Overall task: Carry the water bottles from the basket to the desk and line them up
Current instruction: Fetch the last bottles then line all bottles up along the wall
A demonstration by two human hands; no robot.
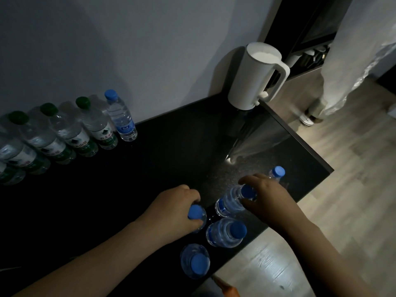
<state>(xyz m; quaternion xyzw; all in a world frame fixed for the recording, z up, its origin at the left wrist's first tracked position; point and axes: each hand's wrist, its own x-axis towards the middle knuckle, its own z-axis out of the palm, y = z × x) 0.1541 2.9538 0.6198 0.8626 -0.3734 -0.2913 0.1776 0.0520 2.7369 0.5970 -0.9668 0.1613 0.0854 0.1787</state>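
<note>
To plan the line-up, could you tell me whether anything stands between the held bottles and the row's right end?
Nothing visible does. The left hand grips one bottle, the right hand a second bottle; only dark desk shows between them and the row's end bottle. The kettle stands aside.

Two bare forearms are shown, reaching up from the near edge. The left forearm and the right forearm are uncovered right to where they are cut off. The left grip and the right grip are bare hands. Finer detail is lost in dim light.
</note>
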